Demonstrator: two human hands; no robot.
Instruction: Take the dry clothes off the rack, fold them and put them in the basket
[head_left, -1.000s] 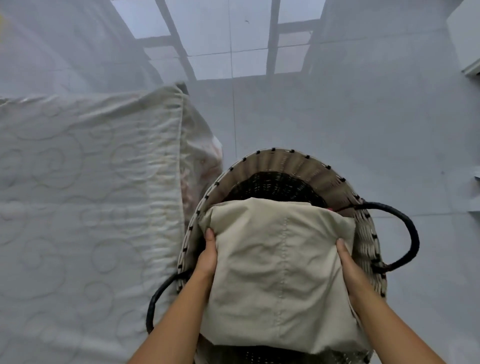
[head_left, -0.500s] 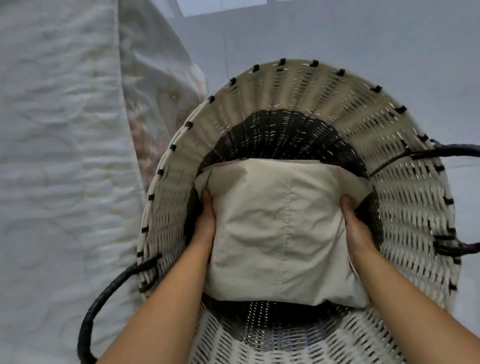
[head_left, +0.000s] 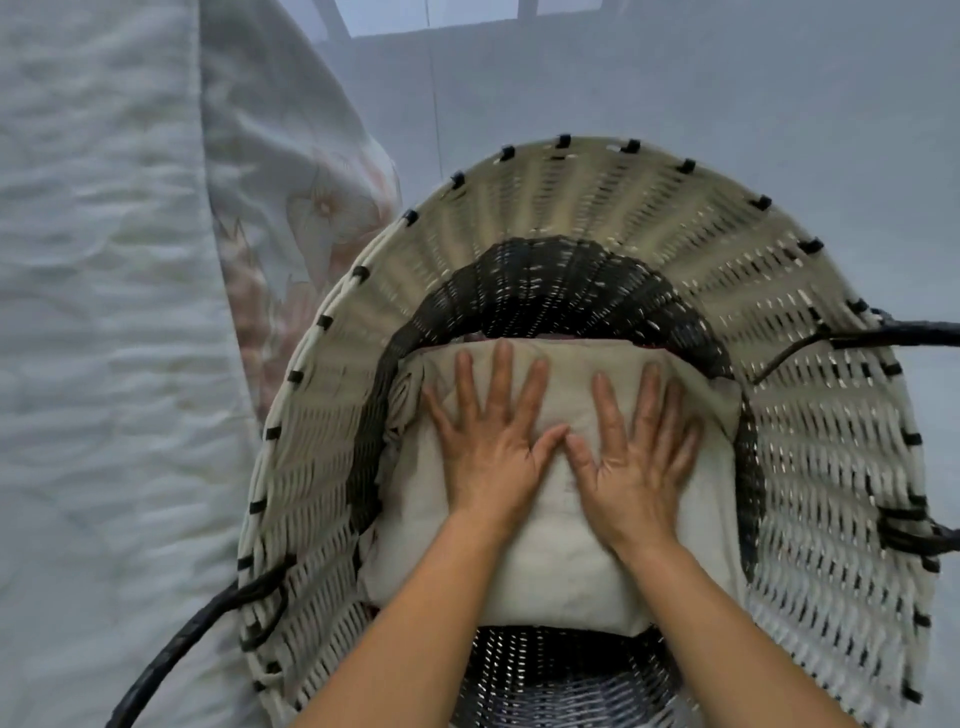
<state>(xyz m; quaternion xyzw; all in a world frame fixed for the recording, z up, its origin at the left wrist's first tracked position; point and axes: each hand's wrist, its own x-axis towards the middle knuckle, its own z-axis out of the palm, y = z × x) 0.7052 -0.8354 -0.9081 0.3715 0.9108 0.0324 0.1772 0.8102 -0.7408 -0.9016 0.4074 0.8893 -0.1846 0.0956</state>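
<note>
Fingers spread wide, the left hand (head_left: 488, 457) and right hand (head_left: 641, 467) press flat, side by side, on the folded beige cloth (head_left: 561, 571) lying inside the woven basket (head_left: 597, 208). Both forearms reach in over its near rim.

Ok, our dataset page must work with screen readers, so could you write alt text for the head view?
Two bare hands, the left hand and the right hand, press flat on a folded beige cloth lying inside a dark-handled woven basket. White quilted fabric fills the left side, beside the basket.
</note>
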